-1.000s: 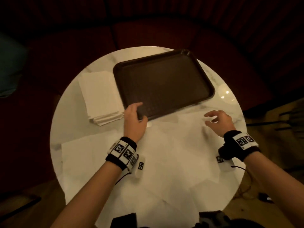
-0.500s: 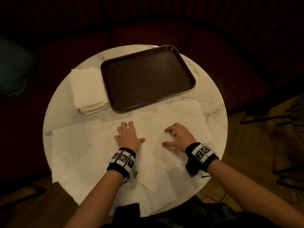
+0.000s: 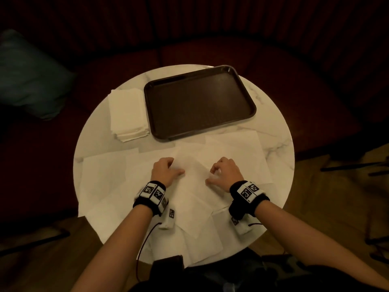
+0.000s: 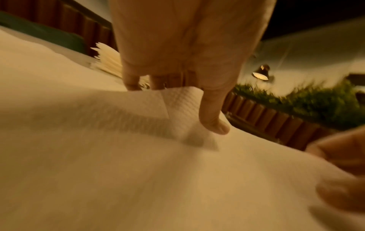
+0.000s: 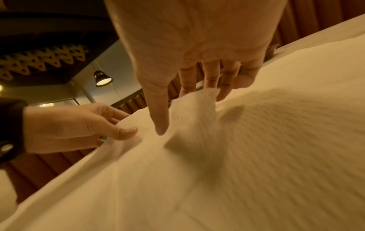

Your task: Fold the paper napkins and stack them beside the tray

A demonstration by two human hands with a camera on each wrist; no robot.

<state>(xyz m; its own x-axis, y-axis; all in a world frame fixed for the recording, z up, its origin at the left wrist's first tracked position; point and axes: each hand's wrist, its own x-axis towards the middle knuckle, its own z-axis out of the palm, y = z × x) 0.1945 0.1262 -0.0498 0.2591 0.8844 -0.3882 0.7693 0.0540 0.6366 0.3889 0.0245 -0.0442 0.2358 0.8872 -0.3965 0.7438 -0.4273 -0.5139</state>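
Observation:
Several unfolded white napkins lie overlapping on the near half of the round table. My left hand (image 3: 168,168) and right hand (image 3: 219,171) are both on the top napkin (image 3: 193,169), fingers curled. In the left wrist view the thumb (image 4: 215,125) and fingers pinch a raised fold of the napkin (image 4: 181,100). The right wrist view shows my right thumb (image 5: 161,123) and fingers pinching up a ridge of the napkin (image 5: 193,109). A stack of folded napkins (image 3: 128,114) sits just left of the dark brown tray (image 3: 200,134), which holds nothing.
The white marble table (image 3: 273,123) has bare room right of the tray and at its left edge. Dark red bench seating curves behind it, with a teal cushion (image 3: 31,76) at the far left. Some napkins overhang the near table edge.
Both hands came back from the tray's near edge to the spread napkins. Their fingers went from flat on the paper to curled, pinching the top napkin.

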